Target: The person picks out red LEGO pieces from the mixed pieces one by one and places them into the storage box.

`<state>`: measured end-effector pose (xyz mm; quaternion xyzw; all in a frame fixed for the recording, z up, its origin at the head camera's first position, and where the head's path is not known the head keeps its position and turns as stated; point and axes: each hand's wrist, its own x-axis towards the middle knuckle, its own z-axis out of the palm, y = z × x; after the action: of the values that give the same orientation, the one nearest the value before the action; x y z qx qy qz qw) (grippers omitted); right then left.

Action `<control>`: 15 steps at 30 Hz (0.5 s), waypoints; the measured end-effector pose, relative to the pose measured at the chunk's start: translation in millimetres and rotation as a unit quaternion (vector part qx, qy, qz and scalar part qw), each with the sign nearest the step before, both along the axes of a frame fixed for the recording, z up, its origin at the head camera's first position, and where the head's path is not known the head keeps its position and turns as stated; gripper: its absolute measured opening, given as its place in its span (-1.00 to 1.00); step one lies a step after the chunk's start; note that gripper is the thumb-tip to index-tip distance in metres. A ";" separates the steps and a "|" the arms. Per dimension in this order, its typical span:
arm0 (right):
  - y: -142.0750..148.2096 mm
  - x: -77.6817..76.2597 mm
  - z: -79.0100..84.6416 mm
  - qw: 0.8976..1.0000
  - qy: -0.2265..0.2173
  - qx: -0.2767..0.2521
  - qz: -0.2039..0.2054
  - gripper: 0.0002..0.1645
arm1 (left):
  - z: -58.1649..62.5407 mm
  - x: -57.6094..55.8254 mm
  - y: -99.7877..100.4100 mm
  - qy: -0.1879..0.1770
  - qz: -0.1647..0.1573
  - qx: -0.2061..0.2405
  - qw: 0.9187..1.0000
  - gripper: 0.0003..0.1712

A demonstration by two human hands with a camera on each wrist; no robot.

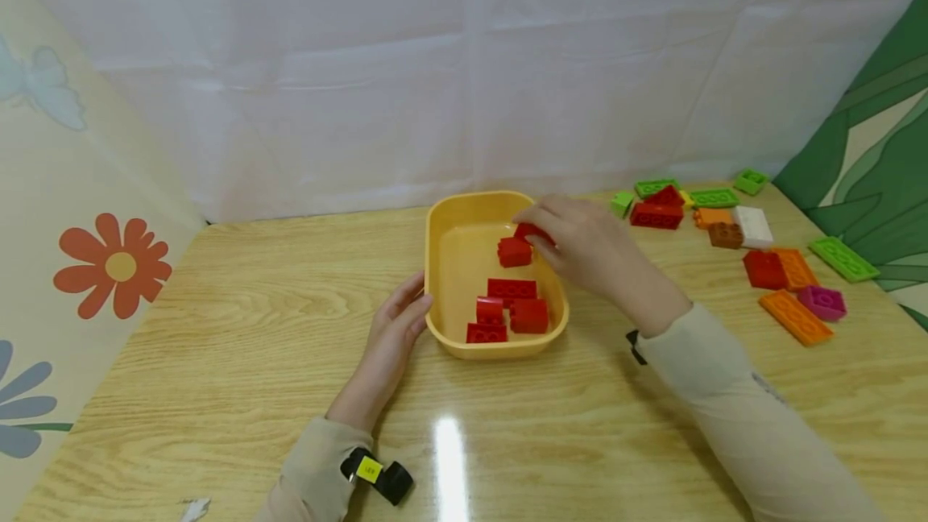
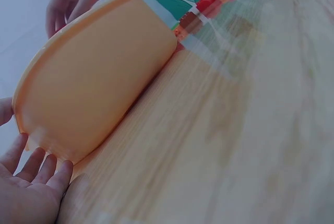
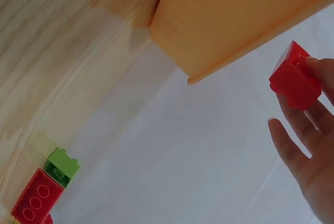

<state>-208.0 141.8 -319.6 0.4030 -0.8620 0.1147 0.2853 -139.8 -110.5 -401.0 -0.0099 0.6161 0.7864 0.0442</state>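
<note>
A yellow plastic bin (image 1: 464,351) stands on the table with several red toy bricks inside, among them a long brick (image 1: 511,288) and a rounded one (image 1: 489,310). At its left side my left hand (image 1: 395,333) holds it, the thumb at the rim and the fingers against the outer wall (image 2: 99,83). Over the bin's far right part, my right hand (image 1: 580,244) pinches a red brick (image 3: 296,78) between thumb and fingers. Just below that brick in the head view, another red brick (image 1: 515,252) is seen within the bin.
To the right lie loose bricks: a red brick (image 1: 656,216), a small green one (image 1: 621,204), a white one (image 1: 752,226), an orange plate (image 1: 796,316), a purple brick (image 1: 822,302) and a green plate (image 1: 844,258). A white cloth (image 1: 326,87) hangs behind the table.
</note>
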 end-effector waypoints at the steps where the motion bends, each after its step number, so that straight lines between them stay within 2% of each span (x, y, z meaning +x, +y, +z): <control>1: -1.0 0.0 -0.6 1.000 -0.002 0.003 0.003 -0.70 | 0.2 0.1 0.0 0.001 0.000 -0.001 1.000 -0.42; 15: -9.3 3.6 -7.6 0.999 -0.038 0.032 0.017 -0.71 | 0.1 0.6 -0.6 0.008 -0.001 0.002 1.000 -0.42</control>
<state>-204.3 132.5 -327.2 0.4216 -0.8686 0.1070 0.2374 -139.2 -111.1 -400.9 -0.0031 0.6150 0.7875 0.0405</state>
